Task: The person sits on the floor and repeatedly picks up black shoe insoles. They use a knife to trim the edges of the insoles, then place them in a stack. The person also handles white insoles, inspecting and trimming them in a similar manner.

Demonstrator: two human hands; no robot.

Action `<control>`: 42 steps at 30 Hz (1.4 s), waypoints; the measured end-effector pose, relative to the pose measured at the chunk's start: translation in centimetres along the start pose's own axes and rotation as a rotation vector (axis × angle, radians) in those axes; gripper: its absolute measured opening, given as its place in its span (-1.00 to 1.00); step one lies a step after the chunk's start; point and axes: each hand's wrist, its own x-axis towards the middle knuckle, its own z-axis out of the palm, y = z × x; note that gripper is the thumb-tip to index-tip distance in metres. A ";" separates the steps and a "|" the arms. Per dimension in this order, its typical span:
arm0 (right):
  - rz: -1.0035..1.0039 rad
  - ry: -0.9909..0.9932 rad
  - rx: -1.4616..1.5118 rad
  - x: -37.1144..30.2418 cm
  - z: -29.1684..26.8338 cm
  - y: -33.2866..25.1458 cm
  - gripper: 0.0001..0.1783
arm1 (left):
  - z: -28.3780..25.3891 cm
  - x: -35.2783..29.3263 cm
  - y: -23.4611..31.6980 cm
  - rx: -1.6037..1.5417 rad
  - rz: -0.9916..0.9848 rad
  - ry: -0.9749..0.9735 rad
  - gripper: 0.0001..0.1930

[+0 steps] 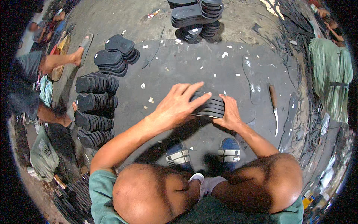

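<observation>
Just ahead of my feet, a short stack of black shoe soles [210,107] is held between my two hands. My left hand [178,101] grips its left end, the fingers reaching over the top. Around the right end, my right hand [231,112] is curled with its thumb low on the near edge. Both palms hide the ends of the stack, and I cannot tell whether it touches the mat. A dark grey rubber mat [179,71] lies beneath. To the right of my right hand is a knife [274,102] with a wooden handle and a thin curved blade.
Several bundles of black soles [97,84] line the mat's left side. A taller pile of soles [192,16] stands at the far edge. Flat sole templates [251,78] lie right, beside black offcuts [305,112] and a green sack [330,71]. A co-worker's leg [61,59] extends in from the left.
</observation>
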 end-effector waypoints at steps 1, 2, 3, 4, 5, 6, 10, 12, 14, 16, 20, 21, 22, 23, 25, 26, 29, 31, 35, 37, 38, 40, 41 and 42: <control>-0.037 -0.014 -0.074 0.1 -1.1 -0.7 0.21 | 0.7 -1.4 -0.7 -0.015 -0.028 -0.008 -0.10; -0.074 -0.028 -0.148 0.2 -2.2 -1.2 0.21 | 1.6 -2.9 -1.5 -0.030 -0.055 -0.016 -0.09; -0.107 -0.037 -0.222 0.2 -2.8 -1.3 0.20 | 2.5 -3.9 -2.2 -0.043 -0.077 -0.026 -0.07; -0.145 -0.049 -0.233 0.3 -3.0 -1.1 0.19 | 4.1 -4.6 -3.0 -0.058 -0.112 -0.019 -0.03; -0.141 -0.052 -0.204 0.5 -2.7 -0.7 0.18 | 5.7 -5.0 -4.0 -0.105 -0.150 -0.016 -0.02; -0.129 -0.060 -0.186 0.6 -2.7 -0.5 0.18 | 6.7 -4.4 -4.4 -0.164 -0.180 -0.007 -0.01; 0.143 -0.217 0.192 2.4 -5.6 0.8 0.20 | 7.5 -5.1 -5.6 -0.574 -0.410 0.027 0.00; 0.367 -0.276 0.494 3.6 -7.9 1.0 0.21 | 6.3 -4.6 -5.8 -1.102 -0.697 -0.100 -0.06; 0.489 -0.357 0.412 3.4 -8.5 2.0 0.15 | 9.4 -5.1 -5.9 -1.225 -0.821 -0.088 -0.12; 0.584 -0.361 0.315 2.9 -8.3 2.2 0.11 | 10.4 -4.7 -4.9 -1.036 -0.878 -0.071 -0.20; 0.385 -0.095 0.049 0.2 -8.4 0.8 0.02 | 10.9 -5.3 -2.0 -0.451 -0.701 0.351 -0.29; 0.239 0.026 -0.043 -0.1 -8.8 0.3 0.00 | 11.1 -6.0 -2.0 -0.383 -0.589 0.349 -0.29; 0.031 -0.008 -0.095 -0.2 -9.4 -0.2 -0.10 | 11.4 -6.9 -2.1 -0.315 -0.476 0.347 -0.30; -0.061 -0.087 -0.151 0.1 -9.6 -0.7 -0.14 | 11.5 -7.7 -2.0 -0.247 -0.365 0.343 -0.30; -0.224 -0.236 -0.278 0.7 -10.1 -1.7 -0.22 | 11.6 -7.8 -1.5 -0.262 -0.336 0.303 -0.33; -0.219 -0.295 -0.277 0.4 -9.5 -1.1 -0.29 | 11.9 -8.1 -1.8 -0.267 -0.331 0.285 -0.36; -0.129 -0.332 -0.206 0.6 -9.2 -0.7 -0.29 | 12.2 -7.9 -2.4 -0.278 -0.334 0.264 -0.38; -0.105 -0.336 -0.193 0.7 -9.1 -0.7 -0.28 | 12.0 -7.9 -2.9 -0.275 -0.356 0.250 -0.33; -0.118 -0.272 -0.132 1.1 -9.7 -0.8 -0.31 | 11.2 -7.4 -2.1 -0.263 -0.374 0.190 -0.27; -0.033 -0.101 0.053 0.7 -10.0 -1.6 -0.40 | 10.7 -6.7 -1.4 -0.326 -0.340 0.249 -0.29; 0.011 -0.015 0.144 0.4 -10.0 -2.0 -0.44 | 10.8 -6.5 -1.1 -0.357 -0.323 0.279 -0.30; 0.049 -0.091 0.206 -0.3 -9.6 -2.8 -0.51 | 11.7 -6.6 -1.3 -0.295 -0.338 0.294 -0.28; 0.068 -0.129 0.237 -0.7 -9.4 -3.3 -0.55 | 12.0 -6.8 -1.3 -0.263 -0.345 0.302 -0.26; 0.026 -0.207 0.120 -0.6 -9.5 -4.8 -0.62 | 12.2 -6.7 -1.2 -0.273 -0.356 0.304 -0.26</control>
